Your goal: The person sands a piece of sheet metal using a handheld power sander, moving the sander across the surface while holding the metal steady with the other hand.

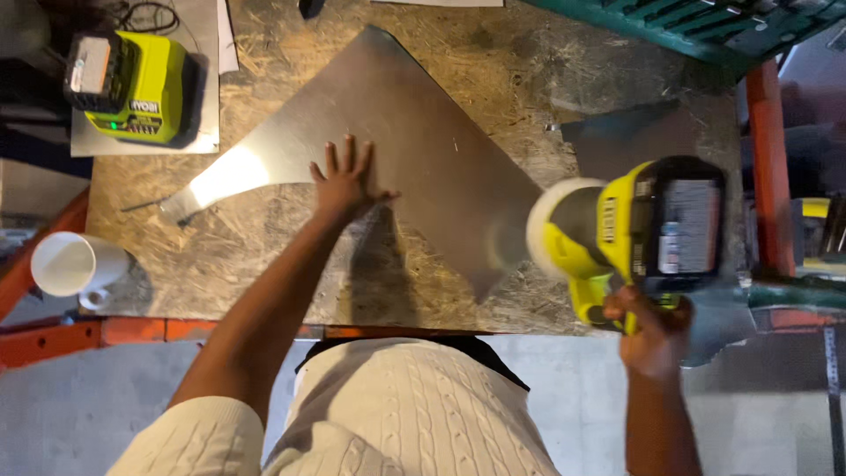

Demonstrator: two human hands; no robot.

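A grey sheet-metal piece (414, 132), roughly triangular with a curved cutout, lies flat on a chipboard workbench (493, 53). My left hand (346, 181) presses flat on the sheet near its middle, fingers spread. My right hand (654, 330) grips the handle of a yellow-green cordless polisher (639, 231) with a black battery. Its white round pad (551, 231) hovers at the sheet's right corner and looks blurred.
A yellow-green battery charger (132, 86) sits on paper at the back left. A white mug (72, 264) stands at the bench's left edge. An orange frame (771, 167) rises at right, with a green rack (705, 26) behind it. A darker metal piece (634, 132) lies at right.
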